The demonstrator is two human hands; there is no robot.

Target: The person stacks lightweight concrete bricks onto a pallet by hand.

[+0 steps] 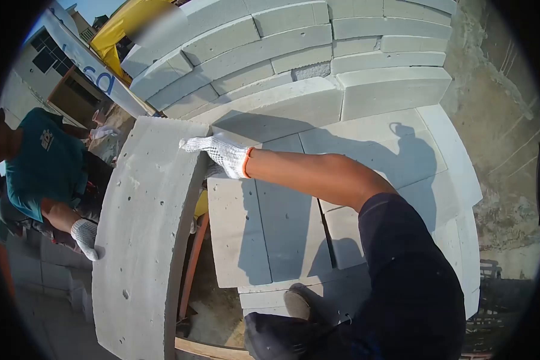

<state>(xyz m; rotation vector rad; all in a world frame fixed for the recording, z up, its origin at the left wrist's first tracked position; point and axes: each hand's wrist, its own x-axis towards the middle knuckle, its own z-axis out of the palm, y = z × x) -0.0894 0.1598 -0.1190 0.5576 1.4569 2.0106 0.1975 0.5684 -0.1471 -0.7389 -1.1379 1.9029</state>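
My right hand [217,153], in a white dotted glove with an orange cuff, is closed over the upper right edge of a large pale aerated concrete block [147,228]. The block is tilted up on the left, its broad pitted face towards me. Part of the hand is hidden behind the edge. My left hand is out of sight. On the block's far left edge rests a co-worker's gloved hand [85,238]. Flat concrete blocks [288,228] lie just right of the held one, with my arm stretched across them.
A wall of stacked blocks [270,39] rises at the back. Below the held block, a gap shows an orange-brown bar [195,264] and ground. My shoe [297,304] stands on blocks. A co-worker in a teal shirt [45,159] is on the left. Rough concrete [504,198] lies right.
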